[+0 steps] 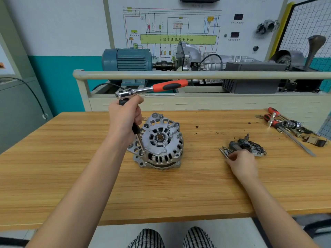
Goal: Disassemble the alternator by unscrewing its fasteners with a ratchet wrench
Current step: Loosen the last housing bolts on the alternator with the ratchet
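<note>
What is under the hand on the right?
Small metal parts peek out past the right hand, beside a dark part on the table. Anything under its fingers is hidden.

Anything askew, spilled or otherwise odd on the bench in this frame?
Mostly orderly. Small dark crumbs of debris lie scattered on the wooden table right of the alternator. The ratchet wrench leans tilted on its long extension, held only by the left hand, while the right hand touches a removed part.
</note>
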Tool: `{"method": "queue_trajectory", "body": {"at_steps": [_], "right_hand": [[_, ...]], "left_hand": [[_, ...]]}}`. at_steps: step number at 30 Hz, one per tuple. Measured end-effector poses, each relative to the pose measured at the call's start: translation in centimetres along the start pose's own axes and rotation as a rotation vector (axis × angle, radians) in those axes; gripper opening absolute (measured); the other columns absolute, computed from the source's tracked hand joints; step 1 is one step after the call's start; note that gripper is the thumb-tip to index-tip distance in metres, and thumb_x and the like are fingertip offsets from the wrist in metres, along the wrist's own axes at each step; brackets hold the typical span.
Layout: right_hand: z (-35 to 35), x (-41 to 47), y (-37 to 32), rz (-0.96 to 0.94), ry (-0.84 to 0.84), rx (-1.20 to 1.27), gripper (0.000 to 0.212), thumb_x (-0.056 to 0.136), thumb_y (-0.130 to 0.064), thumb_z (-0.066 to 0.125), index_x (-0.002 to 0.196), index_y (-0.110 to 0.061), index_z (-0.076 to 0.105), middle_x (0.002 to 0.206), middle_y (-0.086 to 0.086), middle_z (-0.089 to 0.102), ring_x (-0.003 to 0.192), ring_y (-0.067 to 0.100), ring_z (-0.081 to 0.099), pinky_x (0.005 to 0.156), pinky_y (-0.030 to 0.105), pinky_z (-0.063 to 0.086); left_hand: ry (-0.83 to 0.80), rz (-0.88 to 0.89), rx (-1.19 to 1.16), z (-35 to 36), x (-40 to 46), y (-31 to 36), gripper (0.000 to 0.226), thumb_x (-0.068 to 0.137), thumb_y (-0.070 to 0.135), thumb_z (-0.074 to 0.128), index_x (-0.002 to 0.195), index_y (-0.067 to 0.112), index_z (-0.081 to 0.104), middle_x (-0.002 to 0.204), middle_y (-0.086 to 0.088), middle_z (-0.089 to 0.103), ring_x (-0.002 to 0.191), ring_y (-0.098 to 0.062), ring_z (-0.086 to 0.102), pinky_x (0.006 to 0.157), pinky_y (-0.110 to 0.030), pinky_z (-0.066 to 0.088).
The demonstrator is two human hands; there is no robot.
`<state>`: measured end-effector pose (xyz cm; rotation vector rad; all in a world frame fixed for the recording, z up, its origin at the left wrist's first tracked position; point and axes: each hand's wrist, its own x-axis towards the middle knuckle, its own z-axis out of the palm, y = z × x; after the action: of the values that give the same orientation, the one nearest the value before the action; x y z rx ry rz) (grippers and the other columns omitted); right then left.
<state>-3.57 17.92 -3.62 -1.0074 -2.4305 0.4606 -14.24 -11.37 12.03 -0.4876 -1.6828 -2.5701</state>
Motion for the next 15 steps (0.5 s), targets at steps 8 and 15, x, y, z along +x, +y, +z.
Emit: {"method": "queue_trajectory", "body": {"at_steps": [8, 15], "right_hand": [[-1.3, -0.9, -4.0, -0.039, -0.013, 0.109, 0.019, 0.085, -0.014, 0.07, 0.102, -0.007, 0.073, 0.1, 0.011, 0.071, 0.077, 0.018, 0.061, 0.072, 0.026, 0.049], [-3.1, -4.1, -12.7, -0.35, 0.079, 0.462, 0.02, 0.093, -0.009, 0.056, 0.11, -0.011, 0.067, 0.104, 0.001, 0.067, 0.08, 0.0, 0.054, 0.07, 0.008, 0.04]], "left_hand": [[0.068, 0.094, -0.054, -1.6, 0.5, 1.2, 0.039, 0.084, 0.003, 0.057, 0.054, 0.023, 0.043, 0.042, 0.009, 0.032, 0.037, -0.008, 0.025, 0.038, -0.02, 0.023], [0.105, 0.169, -0.04, -1.6, 0.2, 1.3, 0.032, 0.085, 0.001, 0.057, 0.062, 0.018, 0.045, 0.041, 0.011, 0.035, 0.038, -0.007, 0.027, 0.039, -0.02, 0.023]]}}
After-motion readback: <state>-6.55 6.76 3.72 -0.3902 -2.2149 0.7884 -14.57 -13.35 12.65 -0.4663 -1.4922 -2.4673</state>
